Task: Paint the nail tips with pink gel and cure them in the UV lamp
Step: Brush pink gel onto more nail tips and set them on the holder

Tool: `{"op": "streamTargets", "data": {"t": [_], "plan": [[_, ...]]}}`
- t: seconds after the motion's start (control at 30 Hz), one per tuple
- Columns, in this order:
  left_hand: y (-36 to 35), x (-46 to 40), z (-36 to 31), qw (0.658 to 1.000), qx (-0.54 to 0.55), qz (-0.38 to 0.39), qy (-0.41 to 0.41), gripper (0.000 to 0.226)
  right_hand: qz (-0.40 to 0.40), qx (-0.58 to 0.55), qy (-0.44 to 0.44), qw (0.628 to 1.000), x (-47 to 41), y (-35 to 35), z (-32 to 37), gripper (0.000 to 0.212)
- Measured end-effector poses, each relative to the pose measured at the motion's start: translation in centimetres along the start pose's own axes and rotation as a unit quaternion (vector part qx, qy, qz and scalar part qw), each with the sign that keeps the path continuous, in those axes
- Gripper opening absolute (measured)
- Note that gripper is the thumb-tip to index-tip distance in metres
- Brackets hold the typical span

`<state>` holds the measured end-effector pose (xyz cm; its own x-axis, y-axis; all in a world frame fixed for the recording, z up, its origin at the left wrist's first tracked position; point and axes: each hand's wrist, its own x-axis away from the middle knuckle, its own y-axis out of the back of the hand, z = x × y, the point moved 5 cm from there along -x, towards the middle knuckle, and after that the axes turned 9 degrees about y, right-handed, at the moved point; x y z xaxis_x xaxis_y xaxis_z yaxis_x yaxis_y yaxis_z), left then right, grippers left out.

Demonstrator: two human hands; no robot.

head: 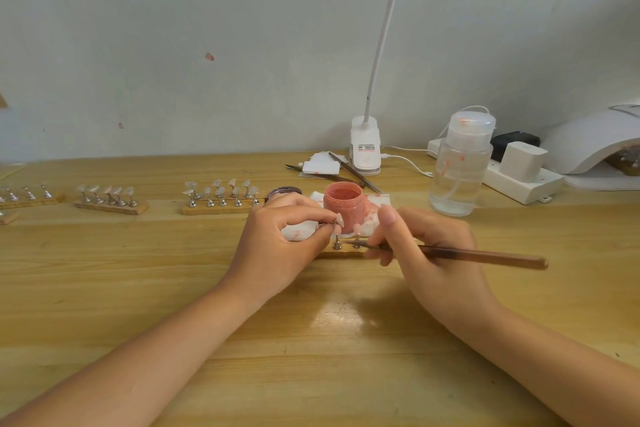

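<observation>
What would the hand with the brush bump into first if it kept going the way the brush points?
Probably the small metal stand on the wooden strip, then the left hand. The right hand aims its brush leftward; depth is unclear.

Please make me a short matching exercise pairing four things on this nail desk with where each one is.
Things:
1. brush
2. pink gel jar
3. UV lamp
4. clear pump bottle

Places:
a. far right edge of the desk
b. held in the right hand
c. beside the power strip
d. on the stained white wipe

Pairs: 1-b, 2-d, 3-a, 4-c
</observation>
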<state>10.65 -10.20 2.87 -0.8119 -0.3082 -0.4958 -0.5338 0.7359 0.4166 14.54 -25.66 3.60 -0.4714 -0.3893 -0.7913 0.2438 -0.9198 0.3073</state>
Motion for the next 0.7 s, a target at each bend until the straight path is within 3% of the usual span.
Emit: {"op": "streamTargets", "data": {"t": [0.07, 0.17, 0.3, 0.43, 0.6, 0.7], "plan": [[-0.02, -0.04, 0.04, 1.0, -0.002, 0.001, 0.005, 0.02, -0.018, -0.004, 0.012, 1.0, -0.08, 0.28, 0.16, 0.036], [-0.03, -0.05, 0.06, 1.0, -0.007, 0.002, 0.005, 0.018, -0.004, 0.013, 0.038, 0.999, -0.43, 0.0, 0.63, 0.021], [-0.07, 0.0, 0.02, 1.0, -0.009, 0.004, 0.007, 0.02, -0.007, -0.011, 0.014, 1.0, 0.03, 0.07, -0.14, 0.04], [-0.03, 0.02, 0.05, 1.0, -0.013, 0.002, 0.012, 0.017, 0.005, 0.022, 0.038, 0.999, -0.28, -0.13, 0.34, 0.024], [-0.09, 0.02, 0.09, 1.0, -0.007, 0.002, 0.021, 0.016, -0.01, 0.01, 0.029, 0.999, 0.0, 0.2, -0.19, 0.045], [-0.11, -0.01, 0.14, 1.0, -0.011, 0.003, 0.015, 0.014, 0.0, 0.045, 0.048, 0.998, -0.21, 0.0, 0.18, 0.035]]}}
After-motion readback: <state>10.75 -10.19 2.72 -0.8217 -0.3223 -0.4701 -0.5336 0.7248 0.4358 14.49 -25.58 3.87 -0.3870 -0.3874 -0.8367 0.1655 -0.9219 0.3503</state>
